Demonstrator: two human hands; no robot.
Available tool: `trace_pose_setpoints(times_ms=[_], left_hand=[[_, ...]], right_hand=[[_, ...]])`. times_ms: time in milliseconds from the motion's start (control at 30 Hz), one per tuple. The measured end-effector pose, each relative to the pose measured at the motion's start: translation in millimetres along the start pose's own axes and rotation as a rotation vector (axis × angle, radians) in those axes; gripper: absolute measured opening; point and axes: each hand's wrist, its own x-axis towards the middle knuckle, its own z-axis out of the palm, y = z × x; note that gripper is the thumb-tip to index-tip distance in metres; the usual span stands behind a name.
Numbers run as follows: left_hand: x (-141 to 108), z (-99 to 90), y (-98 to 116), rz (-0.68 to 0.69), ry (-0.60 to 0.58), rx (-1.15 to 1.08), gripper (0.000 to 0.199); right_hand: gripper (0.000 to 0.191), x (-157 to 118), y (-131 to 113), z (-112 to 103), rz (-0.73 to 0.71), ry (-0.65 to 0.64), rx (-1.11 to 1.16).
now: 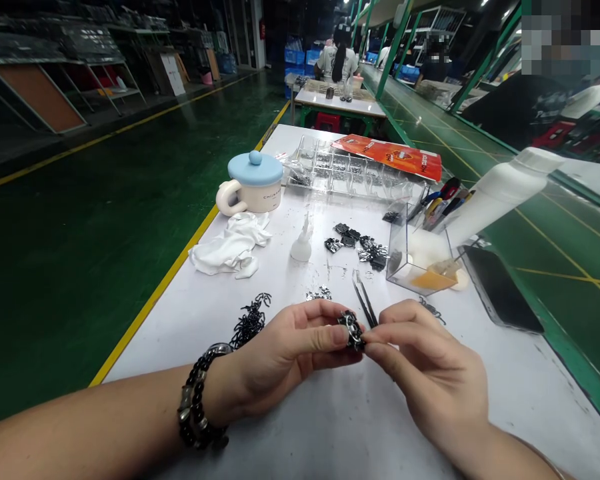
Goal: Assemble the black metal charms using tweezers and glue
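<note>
My left hand [290,347] holds a small black-and-silver metal piece [351,330] between thumb and fingers. My right hand [430,367] is closed in a pinch at the right edge of that same piece. Just beyond the fingers is a pair of dark tweezers [364,300], tips pointing away; the near end is partly hidden by my right hand. To the left of my left hand is a pile of small black curved parts [250,323]. Small silver parts [320,293] lie just beyond it. Several black pieces [355,241] lie further back on the white table [300,427].
A small clear-white bottle [301,247], a white cloth [233,243] and a blue-lidded mug [255,187] stand left and back. Behind are a compartment tray [350,177] and an orange packet [395,157]. At right are a clear box [415,267], white bottle [500,193] and phone [503,290].
</note>
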Motion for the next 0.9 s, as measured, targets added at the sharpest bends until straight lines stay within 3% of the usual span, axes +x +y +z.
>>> trace_pose_setpoints(times_ms=[133, 333, 633, 900], left_hand=[[0.2, 0.3, -0.1, 0.001, -0.012, -0.011, 0.024], [0.0, -0.8, -0.2, 0.002, -0.029, -0.027, 0.021], [-0.8, 0.5, -2.5, 0.004, -0.036, -0.034, 0.018], [0.6, 0.1, -2.5, -0.014, -0.041, -0.045, 0.018]], right_hand=[[0.018, -0.2, -0.9, -2.2, -0.121, -0.023, -0.079], [0.025, -0.6, -1.6, -1.5, -0.172, -0.018, -0.087], [0.024, -2.2, 4.1, 3.9, -0.084, -0.014, 0.076], [0.008, -3.8, 6.3, 6.1, 0.154, -0.005, 0.220]])
